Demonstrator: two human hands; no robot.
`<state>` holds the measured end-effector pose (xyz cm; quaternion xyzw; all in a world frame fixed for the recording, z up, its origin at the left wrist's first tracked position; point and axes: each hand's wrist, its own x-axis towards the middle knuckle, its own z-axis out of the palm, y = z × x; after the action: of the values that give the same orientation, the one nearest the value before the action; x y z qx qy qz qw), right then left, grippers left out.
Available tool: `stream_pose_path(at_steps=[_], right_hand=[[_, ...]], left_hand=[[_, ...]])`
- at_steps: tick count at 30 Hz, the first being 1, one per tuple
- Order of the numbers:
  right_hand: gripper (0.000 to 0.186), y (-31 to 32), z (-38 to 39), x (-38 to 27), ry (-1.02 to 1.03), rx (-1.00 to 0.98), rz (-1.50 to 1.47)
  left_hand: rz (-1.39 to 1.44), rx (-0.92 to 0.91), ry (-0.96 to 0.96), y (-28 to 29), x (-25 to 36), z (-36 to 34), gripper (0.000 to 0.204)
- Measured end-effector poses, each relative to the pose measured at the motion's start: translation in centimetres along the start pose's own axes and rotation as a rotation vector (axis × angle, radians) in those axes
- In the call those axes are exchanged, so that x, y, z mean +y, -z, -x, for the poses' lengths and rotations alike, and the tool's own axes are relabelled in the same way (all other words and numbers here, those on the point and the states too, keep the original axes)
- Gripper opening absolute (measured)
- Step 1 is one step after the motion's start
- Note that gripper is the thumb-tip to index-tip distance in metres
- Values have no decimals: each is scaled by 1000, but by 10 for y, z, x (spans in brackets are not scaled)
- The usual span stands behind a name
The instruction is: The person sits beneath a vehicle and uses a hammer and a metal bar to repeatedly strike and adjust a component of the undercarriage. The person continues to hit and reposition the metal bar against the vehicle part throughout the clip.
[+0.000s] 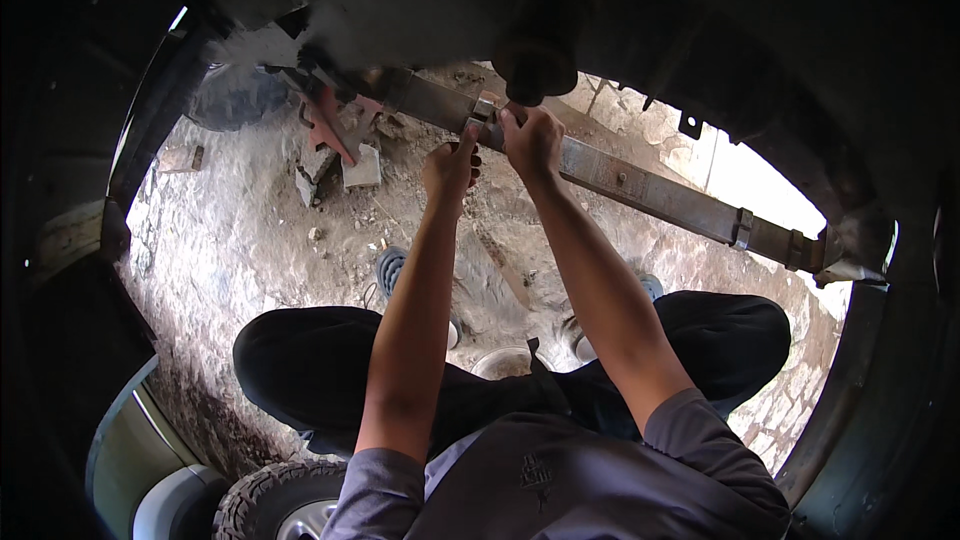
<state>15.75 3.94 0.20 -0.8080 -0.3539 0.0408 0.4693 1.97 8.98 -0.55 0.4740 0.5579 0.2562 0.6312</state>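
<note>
A long steel leaf spring (640,185) runs slantwise across the vehicle's open wheel arch, higher at the left. Around its stacked leaves sits a small metal clamp (486,102). My left hand (452,172) is closed just below the clamp, its thumb and fingertips pinching the clamp's lower end. Just to the right, my right hand (537,143) is curled against the spring, fingers bent toward the clamp. Whatever those fingers grip is hidden behind them. Another clamp band (742,228) circles the spring farther right.
Close above my right hand hangs a dark rounded stop (535,70). A red metal stand (328,125) and a broken grey block (362,168) are at the far left, with a brick-like block (181,159) beyond. A tyre (265,500) lies near lower left. Dark bodywork surrounds me.
</note>
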Motion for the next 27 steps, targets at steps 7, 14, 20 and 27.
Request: stream_pose_path(at_steps=[7, 14, 20, 27], right_hand=[[23, -9, 12, -19, 0, 99, 1], [24, -21, -1, 0, -136, 53, -28], [29, -9, 1, -18, -155, 31, 1], [29, -3, -3, -21, -215, -74, -2]], left_hand=[[36, -136, 223, 15, 5, -10, 55], [8, -207, 190, 15, 6, -11, 57], [34, -232, 205, 21, 0, -14, 60], [42, -236, 209, 21, -6, -17, 62]])
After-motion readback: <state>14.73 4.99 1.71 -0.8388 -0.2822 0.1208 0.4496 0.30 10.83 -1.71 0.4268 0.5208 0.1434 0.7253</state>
